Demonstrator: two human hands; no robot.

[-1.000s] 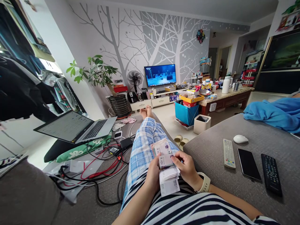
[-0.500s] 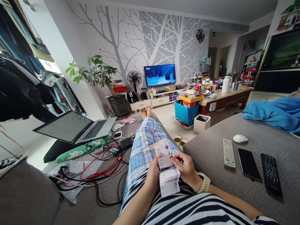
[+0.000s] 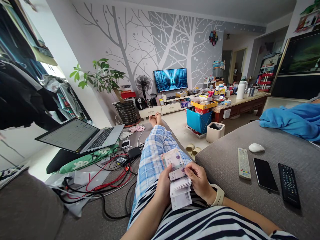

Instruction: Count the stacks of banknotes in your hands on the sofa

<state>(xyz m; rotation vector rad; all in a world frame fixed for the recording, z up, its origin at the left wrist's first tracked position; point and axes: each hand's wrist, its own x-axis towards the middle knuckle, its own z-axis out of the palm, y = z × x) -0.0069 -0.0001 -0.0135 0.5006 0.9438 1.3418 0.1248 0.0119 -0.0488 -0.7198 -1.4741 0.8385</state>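
A bundle of banknotes (image 3: 173,158) lies between my hands above my lap. Its far part stands up flat, while several notes are folded over toward me, their pale ends fanned out below. My left hand (image 3: 163,181) grips the bundle along its left side, thumb on top. With thumb and fingers, my right hand (image 3: 198,180) pinches the right edge of a note at the fold. A pale watch (image 3: 218,196) is on my right wrist. Under the notes are blue checked trousers (image 3: 152,160) and a striped shirt (image 3: 200,223). Most fingertips are hidden behind the notes.
On the sofa at right lie a grey remote (image 3: 244,163), a phone (image 3: 265,175), a black remote (image 3: 289,185) and a white mouse (image 3: 256,148). Tangled cables (image 3: 110,190) and an open laptop (image 3: 102,139) are at left. A bin (image 3: 215,132) stands ahead on the floor.
My right hand has shifted very slightly at the note's edge, and the folded notes sit a little differently. My left hand keeps its grip. The television picture has changed.
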